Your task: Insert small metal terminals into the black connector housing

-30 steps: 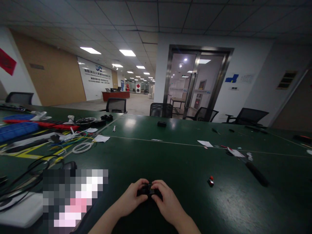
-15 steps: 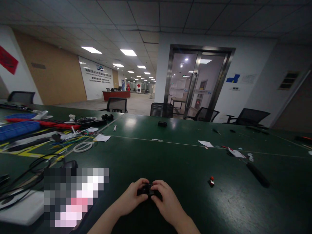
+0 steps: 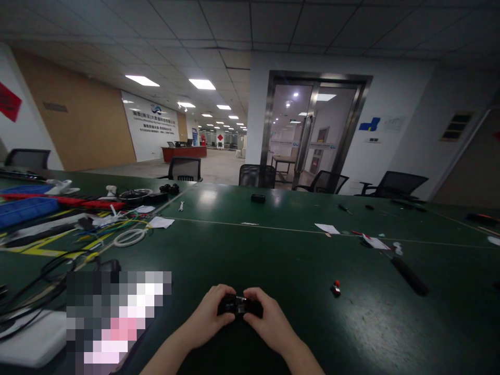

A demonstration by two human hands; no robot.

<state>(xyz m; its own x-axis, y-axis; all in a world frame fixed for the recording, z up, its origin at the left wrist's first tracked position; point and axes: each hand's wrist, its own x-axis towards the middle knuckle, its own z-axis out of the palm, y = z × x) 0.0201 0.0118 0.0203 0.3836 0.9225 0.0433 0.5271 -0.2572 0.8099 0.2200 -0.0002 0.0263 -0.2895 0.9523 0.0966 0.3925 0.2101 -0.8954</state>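
Low in front of me, both hands grip a small black object with a shiny middle part; its exact kind cannot be made out. My left hand holds its left end, thumb on the near side and fingers curled over the far side. On its right end, my right hand is closed the same way. Fingers cover both ends, and the middle shows between the thumbs. To the right, a small silver piece with a red-orange top sits on the dark green table.
At left lie blue trays, tangled cables, a white box and a blurred-out patch. A black-handled tool and paper scraps lie to the right. Farther off are a black block and a small wrench.
The fingers of my right hand have drawn back to the right, so more of the black object's shiny middle shows. The view has turned slightly right.
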